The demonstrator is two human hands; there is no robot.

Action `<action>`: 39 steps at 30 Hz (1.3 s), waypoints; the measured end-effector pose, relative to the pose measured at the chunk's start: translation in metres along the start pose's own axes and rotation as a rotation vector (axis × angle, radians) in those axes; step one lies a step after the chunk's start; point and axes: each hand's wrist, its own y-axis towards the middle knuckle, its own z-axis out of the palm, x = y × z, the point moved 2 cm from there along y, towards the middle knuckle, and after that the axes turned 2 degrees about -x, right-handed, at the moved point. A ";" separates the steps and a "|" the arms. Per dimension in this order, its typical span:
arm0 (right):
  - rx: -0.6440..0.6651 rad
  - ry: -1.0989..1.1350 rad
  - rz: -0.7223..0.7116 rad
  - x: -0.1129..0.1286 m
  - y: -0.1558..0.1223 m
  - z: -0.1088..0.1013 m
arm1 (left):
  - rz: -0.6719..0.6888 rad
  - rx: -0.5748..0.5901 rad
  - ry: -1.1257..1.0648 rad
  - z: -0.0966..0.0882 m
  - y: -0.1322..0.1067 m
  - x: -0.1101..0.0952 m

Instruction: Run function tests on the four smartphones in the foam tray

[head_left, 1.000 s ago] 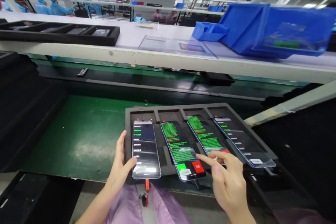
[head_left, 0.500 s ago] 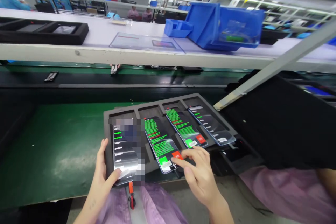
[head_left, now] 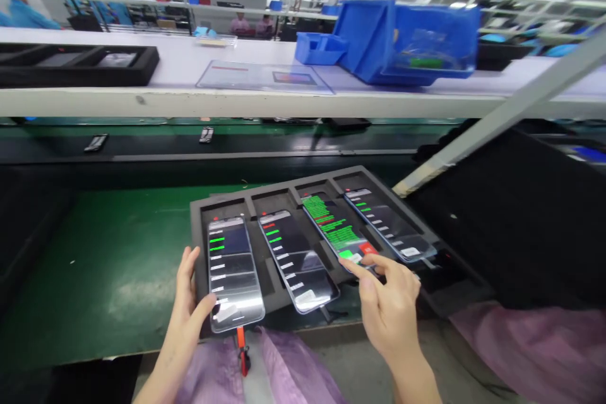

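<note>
A dark grey foam tray [head_left: 279, 194] bears several phones side by side, tilted in its slots. My left hand [head_left: 185, 309] grips the tray's left side, the thumb on the lower left edge of the leftmost phone [head_left: 234, 274], which shows a list with green lines. A list with red and green lines is lit on the second phone [head_left: 298, 265]. My right hand [head_left: 388, 297] holds nothing; its index finger is stretched to the green button at the bottom of the third phone [head_left: 334, 224], full of green text. The rightmost phone [head_left: 386, 227] shows a list.
A red-ended cable [head_left: 243, 353] hangs below the leftmost phone. Behind the tray runs a dark conveyor [head_left: 265, 144] with small parts. On the shelf above stand blue bins [head_left: 364, 44] and a black tray [head_left: 150, 66]. A slanted metal post [head_left: 497, 113] and a black panel [head_left: 516, 221] flank the right.
My right hand has moved right from the second phone to the third. The second phone's screen has switched from green text with buttons to a list. My left hand stays at the tray.
</note>
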 end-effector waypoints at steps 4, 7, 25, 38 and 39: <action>0.102 0.103 -0.161 0.007 0.011 0.011 | -0.102 0.016 -0.087 -0.003 0.026 -0.007; 0.190 0.141 -0.206 0.011 0.026 0.020 | -0.134 0.045 -0.116 0.002 0.041 -0.012; 0.465 0.198 -0.182 0.024 0.063 0.033 | -0.081 -0.060 -0.097 0.011 0.044 -0.012; 0.329 0.057 0.192 -0.065 0.071 0.024 | 0.009 -0.110 -0.070 0.008 0.050 0.002; 0.374 0.076 0.158 -0.062 0.072 0.026 | 0.018 -0.108 -0.065 0.008 0.051 0.002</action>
